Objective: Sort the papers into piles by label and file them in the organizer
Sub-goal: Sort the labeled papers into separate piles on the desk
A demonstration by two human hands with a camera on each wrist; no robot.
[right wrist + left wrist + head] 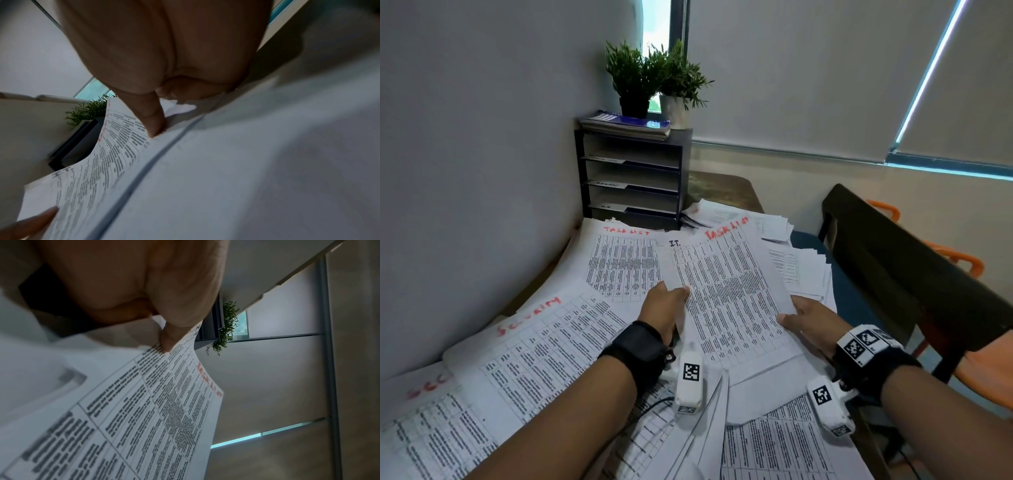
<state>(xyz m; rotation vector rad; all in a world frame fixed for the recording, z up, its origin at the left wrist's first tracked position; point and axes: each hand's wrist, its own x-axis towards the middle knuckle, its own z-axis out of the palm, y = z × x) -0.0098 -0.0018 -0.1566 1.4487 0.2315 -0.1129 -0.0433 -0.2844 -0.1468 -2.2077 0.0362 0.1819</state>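
Above the paper-strewn desk [726, 186], in the head view, a sheet marked "I.T." [726, 294] is being gripped at its side edges by the left hand [662, 310] and the right hand [810, 318], well short of the organizer [631, 178], and loose sheets beneath could be dragged along. Seen from the left wrist, the sheet [156, 402] is being pinched under the thumb, where creasing is likely. Seen from the right wrist, its edge [115, 146] is being held only by a thumb tip, so slipping is possible.

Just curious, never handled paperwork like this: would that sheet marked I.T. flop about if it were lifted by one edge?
Probably. The I.T. sheet already curves between the left hand and right hand pinching its sides. It looks thin and light, so it should sag. It may also slide easily over the loose papers beneath.
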